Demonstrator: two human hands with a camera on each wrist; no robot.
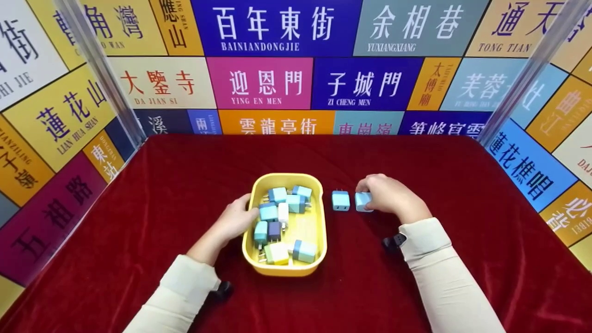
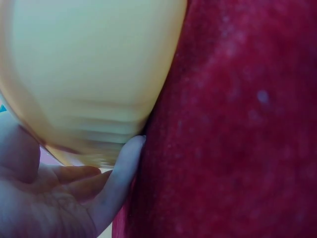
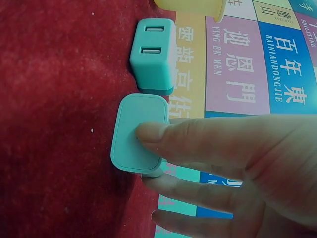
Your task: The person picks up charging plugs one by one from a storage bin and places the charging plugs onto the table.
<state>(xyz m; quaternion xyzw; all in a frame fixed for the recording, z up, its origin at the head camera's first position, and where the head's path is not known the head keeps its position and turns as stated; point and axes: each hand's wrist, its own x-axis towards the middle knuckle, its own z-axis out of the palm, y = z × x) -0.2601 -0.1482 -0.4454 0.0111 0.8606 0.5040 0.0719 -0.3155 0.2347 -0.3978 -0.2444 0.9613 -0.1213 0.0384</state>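
Note:
My left hand (image 1: 234, 217) grips the left rim of a yellow plastic tub (image 1: 323, 240). From the left wrist, the fingers (image 2: 124, 163) press the tub's outer wall, low by the red cloth. To the right of the tub, my right hand (image 1: 386, 194) pinches a light blue USB charger (image 3: 130, 109); the thumb lies on its flat face. A second blue USB charger (image 1: 341, 200) stands between it and the tub, its two USB slots showing in the right wrist view. Several chargers, mostly blue, lie in the tub, among them a white one (image 1: 283, 213), a dark one (image 1: 274, 230) and a yellow-green one (image 1: 277, 253).
Dark red cloth (image 1: 360, 286) covers the table. Panels with coloured street-name signs (image 1: 259, 83) stand along the back and both sides. Clear upright posts (image 1: 532, 69) rise at the two back corners.

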